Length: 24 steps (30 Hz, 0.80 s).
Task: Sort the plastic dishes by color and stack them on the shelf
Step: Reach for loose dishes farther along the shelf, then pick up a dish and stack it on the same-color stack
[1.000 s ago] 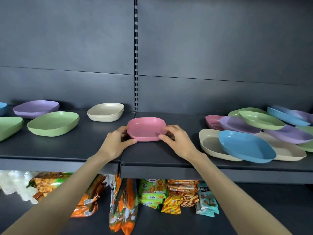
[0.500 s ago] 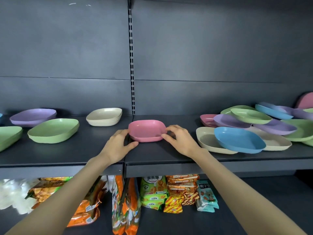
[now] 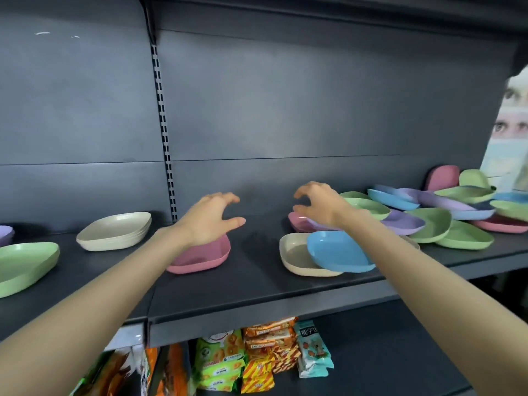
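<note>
A pink dish (image 3: 203, 257) lies on the dark shelf (image 3: 257, 284), partly hidden under my left hand (image 3: 210, 220), which hovers above it with loosely spread fingers and holds nothing. My right hand (image 3: 317, 204) is raised and empty, fingers loosely curved, over another pink dish (image 3: 298, 222) at the near edge of a mixed pile. A blue dish (image 3: 337, 254) rests tilted on a cream dish (image 3: 294, 257). Behind them lie green (image 3: 431, 227), purple (image 3: 403, 222) and further blue and pink dishes. On the left sit a cream stack (image 3: 115, 231) and a green dish (image 3: 24, 265).
A purple dish (image 3: 5, 234) shows at the far left edge. Snack packets (image 3: 257, 355) fill the lower shelf. The grey back panel has a slotted upright (image 3: 164, 144). A printed poster (image 3: 511, 132) stands at the far right end.
Both hands have let go of the pink dish and lifted off it. They have shifted rightward toward the mixed pile. The view has also turned to the right.
</note>
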Each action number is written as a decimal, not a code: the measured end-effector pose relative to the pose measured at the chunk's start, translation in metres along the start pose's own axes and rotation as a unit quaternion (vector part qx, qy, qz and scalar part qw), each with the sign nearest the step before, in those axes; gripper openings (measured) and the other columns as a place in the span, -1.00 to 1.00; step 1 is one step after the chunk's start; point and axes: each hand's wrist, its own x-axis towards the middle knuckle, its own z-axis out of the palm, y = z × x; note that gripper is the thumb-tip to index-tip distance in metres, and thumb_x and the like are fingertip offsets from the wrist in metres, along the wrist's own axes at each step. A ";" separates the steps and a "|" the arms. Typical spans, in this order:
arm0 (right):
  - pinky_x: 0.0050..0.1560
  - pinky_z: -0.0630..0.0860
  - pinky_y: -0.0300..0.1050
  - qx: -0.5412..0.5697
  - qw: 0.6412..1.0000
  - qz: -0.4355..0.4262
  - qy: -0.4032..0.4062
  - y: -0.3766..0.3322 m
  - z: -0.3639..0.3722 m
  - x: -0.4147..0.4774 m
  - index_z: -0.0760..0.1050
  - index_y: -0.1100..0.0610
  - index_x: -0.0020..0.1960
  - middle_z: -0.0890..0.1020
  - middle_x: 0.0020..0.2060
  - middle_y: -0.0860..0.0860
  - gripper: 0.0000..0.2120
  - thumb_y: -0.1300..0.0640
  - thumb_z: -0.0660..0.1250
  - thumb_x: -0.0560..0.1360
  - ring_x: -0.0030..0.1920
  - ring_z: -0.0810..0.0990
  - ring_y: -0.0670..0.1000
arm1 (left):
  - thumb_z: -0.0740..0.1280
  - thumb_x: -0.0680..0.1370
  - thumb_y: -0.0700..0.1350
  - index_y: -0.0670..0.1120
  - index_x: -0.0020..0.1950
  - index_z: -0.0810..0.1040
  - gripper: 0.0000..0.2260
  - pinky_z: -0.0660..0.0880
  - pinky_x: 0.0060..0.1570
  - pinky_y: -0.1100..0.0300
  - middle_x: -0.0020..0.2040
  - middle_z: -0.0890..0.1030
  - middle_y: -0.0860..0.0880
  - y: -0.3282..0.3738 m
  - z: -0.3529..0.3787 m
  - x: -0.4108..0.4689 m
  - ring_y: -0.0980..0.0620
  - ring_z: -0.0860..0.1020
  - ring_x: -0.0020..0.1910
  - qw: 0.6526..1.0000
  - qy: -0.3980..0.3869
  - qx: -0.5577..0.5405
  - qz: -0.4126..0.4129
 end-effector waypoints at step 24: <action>0.22 0.42 0.01 0.000 0.999 0.011 -0.053 0.290 -0.042 0.019 0.48 0.09 0.29 0.56 0.22 0.04 -0.61 -0.04 0.30 0.52 0.22 0.47 0.10 | 0.38 0.51 0.03 -0.08 0.30 0.47 -0.60 0.39 0.22 0.14 0.21 0.56 -0.01 0.184 0.152 0.179 0.01 0.49 0.21 0.997 -0.033 -0.069 0.013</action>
